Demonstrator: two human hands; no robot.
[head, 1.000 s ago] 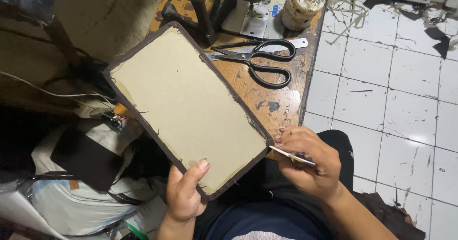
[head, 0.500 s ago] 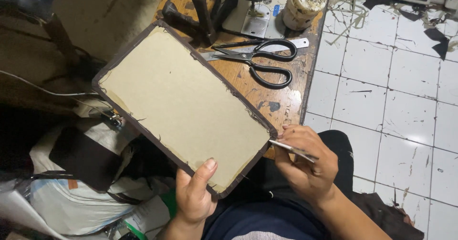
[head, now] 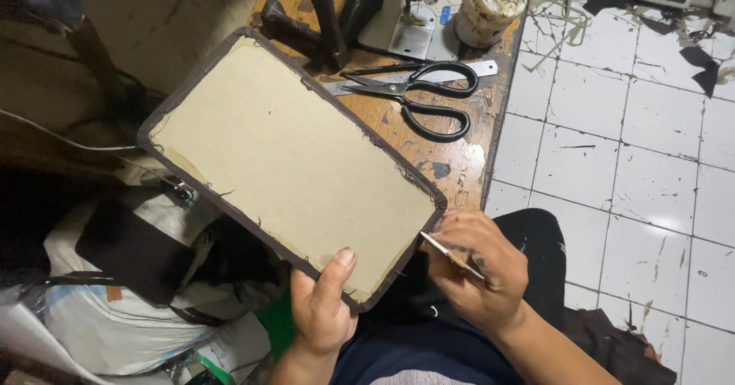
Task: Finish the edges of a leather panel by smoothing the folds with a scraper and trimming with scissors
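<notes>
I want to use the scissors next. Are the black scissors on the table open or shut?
Open. The scissors lie flat on the wooden table, their blades parted in a narrow V with a gap between them.

A small sewing or leather-craft workshop is showing here. A worn wooden workbench is carrying a sewing machine, large black-handled scissors and a jar packed with scraps. Dark offcuts are lying scattered across a white tiled floor. Stuffed bags of material are crowding the space beside the bench.
</notes>
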